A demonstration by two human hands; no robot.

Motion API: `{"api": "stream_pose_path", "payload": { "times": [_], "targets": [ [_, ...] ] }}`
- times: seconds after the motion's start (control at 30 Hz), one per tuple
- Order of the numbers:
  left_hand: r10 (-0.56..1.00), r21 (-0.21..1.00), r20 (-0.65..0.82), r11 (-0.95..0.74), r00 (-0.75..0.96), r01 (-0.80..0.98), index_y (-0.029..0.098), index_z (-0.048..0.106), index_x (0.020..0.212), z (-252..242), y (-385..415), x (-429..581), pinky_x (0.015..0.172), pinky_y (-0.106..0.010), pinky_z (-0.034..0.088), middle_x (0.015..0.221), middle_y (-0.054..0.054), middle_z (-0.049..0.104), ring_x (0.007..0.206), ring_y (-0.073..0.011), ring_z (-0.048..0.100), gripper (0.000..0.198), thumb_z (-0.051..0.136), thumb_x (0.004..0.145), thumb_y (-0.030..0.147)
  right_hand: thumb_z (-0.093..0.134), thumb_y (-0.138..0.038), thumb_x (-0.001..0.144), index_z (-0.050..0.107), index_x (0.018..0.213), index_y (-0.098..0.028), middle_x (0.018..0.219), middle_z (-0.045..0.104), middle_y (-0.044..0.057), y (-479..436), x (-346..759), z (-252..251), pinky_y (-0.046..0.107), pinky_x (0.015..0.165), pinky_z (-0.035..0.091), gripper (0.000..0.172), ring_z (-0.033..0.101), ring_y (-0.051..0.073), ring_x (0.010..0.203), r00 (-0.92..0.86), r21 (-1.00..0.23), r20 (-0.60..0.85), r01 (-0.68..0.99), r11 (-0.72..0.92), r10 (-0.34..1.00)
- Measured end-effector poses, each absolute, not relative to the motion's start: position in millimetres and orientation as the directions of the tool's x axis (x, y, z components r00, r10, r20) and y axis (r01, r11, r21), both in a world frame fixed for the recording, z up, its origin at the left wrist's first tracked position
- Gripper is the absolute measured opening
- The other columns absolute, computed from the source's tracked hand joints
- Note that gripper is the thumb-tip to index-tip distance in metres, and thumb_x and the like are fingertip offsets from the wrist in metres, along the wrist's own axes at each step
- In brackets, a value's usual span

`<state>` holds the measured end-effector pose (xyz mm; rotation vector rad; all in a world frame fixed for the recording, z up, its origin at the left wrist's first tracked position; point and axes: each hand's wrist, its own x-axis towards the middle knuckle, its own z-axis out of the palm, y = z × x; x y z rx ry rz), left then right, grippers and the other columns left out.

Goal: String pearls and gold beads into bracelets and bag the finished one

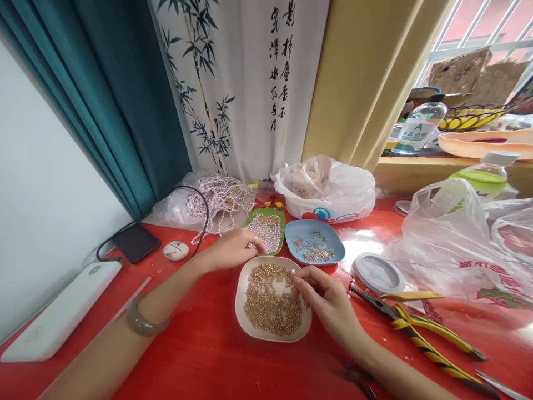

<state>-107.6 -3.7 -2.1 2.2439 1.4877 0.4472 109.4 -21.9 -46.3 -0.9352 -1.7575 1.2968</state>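
My left hand (pixel 235 248) reaches over the near left edge of a green tray (pixel 283 225) of pearly beads (pixel 266 230); its fingers are bent down, the tips hidden. A white tray (pixel 240 311) of small gold beads (pixel 272 316) lies nearer, between my hands. At that tray's right rim, my right hand (pixel 322 289) pinches a pearly bead (pixel 292 273) between thumb and forefinger. Behind the right hand stands a blue tray (pixel 337 247) with small metal pieces (pixel 315 248).
Yellow-black pliers (pixel 420 328), a round lid (pixel 378 272) and plastic bags (pixel 441 239) lie at the right. Darker pliers (pixel 353 376) sit under the right forearm. At left are a white power bank (pixel 62 311), black phone (pixel 136 242) and mouse (pixel 175 250); bead strings (pixel 216 197) lie behind.
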Motion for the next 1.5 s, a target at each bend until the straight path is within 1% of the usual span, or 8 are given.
{"api": "stream_pose_path", "payload": {
  "times": [0.07,0.27,0.43,0.63,0.93,1.13,1.3,1.5],
  "targets": [
    [0.896,0.504,0.019,-0.393,0.444,0.769,0.020,0.066,0.085,-0.4,-8.0,-100.5,0.073,-0.025,0.040,0.087,-0.001,0.067,0.082,-0.0147,0.056,0.023,0.048,0.074,0.012,0.048,-0.034,0.081,0.054,0.070,-0.018,0.060,0.056,-0.001,-22.2,110.4,-45.8,0.022,0.048,0.037,0.020,0.049,0.011,0.052,-0.441,-0.964,0.167,0.113,0.239,0.882],
    [0.876,0.300,0.042,-0.469,0.480,0.831,0.022,0.067,0.086,-6.3,-14.1,-86.5,0.069,-0.028,0.038,0.081,-0.002,0.067,0.081,-0.0175,0.053,0.022,0.050,0.077,0.011,0.048,-0.034,0.081,0.054,0.069,-0.018,0.060,0.055,-0.001,-21.5,110.7,-43.9,0.022,0.049,0.037,0.021,0.048,0.012,0.053,-0.418,-0.966,0.167,0.112,0.234,0.893],
    [0.873,0.208,0.076,-0.486,0.481,0.849,0.022,0.067,0.085,-13.6,-14.9,-80.9,0.064,-0.028,0.037,0.079,-0.002,0.065,0.080,-0.0192,0.053,0.016,0.054,0.077,0.017,0.048,-0.034,0.081,0.055,0.070,-0.017,0.061,0.055,-0.001,-18.7,109.4,-46.7,0.021,0.049,0.036,0.021,0.046,0.011,0.053,-0.410,-0.974,0.137,0.112,0.199,0.902],
    [0.860,0.230,0.060,-0.506,0.507,0.831,0.025,0.066,0.085,-22.7,-15.3,-78.2,0.063,-0.027,0.037,0.079,-0.001,0.062,0.084,-0.0200,0.052,0.014,0.061,0.073,0.027,0.050,-0.035,0.079,0.057,0.074,-0.017,0.062,0.055,-0.001,-15.9,109.5,-51.7,0.021,0.049,0.036,0.019,0.046,0.011,0.054,-0.400,-0.978,0.115,0.116,0.175,0.909],
    [0.860,0.297,0.051,-0.498,0.507,0.815,0.022,0.065,0.075,-27.2,-12.7,-79.5,0.068,-0.026,0.037,0.078,0.001,0.063,0.080,-0.0163,0.053,0.010,0.058,0.073,0.016,0.051,-0.034,0.079,0.057,0.075,-0.017,0.062,0.055,-0.002,-16.6,110.0,-50.7,0.021,0.049,0.036,0.018,0.046,0.011,0.054,-0.403,-0.979,0.106,0.118,0.167,0.909],
    [0.872,0.331,0.058,-0.476,0.486,0.815,0.021,0.065,0.080,-23.0,-13.2,-79.4,0.069,-0.026,0.038,0.079,0.000,0.064,0.080,-0.0159,0.054,0.011,0.057,0.074,0.017,0.050,-0.035,0.079,0.057,0.074,-0.017,0.062,0.055,-0.001,-16.5,110.2,-49.1,0.022,0.050,0.037,0.019,0.047,0.011,0.054,-0.406,-0.980,0.100,0.117,0.161,0.908],
    [0.855,0.369,0.072,-0.501,0.514,0.783,0.022,0.066,0.080,-21.7,-15.9,-74.4,0.069,-0.025,0.038,0.079,0.000,0.064,0.081,-0.0156,0.053,0.012,0.057,0.075,0.017,0.050,-0.034,0.079,0.057,0.073,-0.017,0.060,0.053,-0.002,-17.1,109.5,-49.0,0.021,0.049,0.036,0.019,0.045,0.011,0.053,-0.415,-0.977,0.125,0.109,0.185,0.901],
    [0.861,0.328,0.116,-0.505,0.496,0.799,0.021,0.066,0.081,-30.0,-19.6,-62.3,0.066,-0.027,0.036,0.081,-0.001,0.064,0.080,-0.0178,0.049,0.011,0.056,0.076,0.018,0.050,-0.034,0.079,0.056,0.075,-0.017,0.059,0.050,-0.002,-17.4,109.5,-49.9,0.021,0.046,0.034,0.018,0.042,0.010,0.051,-0.402,-0.980,0.124,0.096,0.177,0.907]
  ]
}}
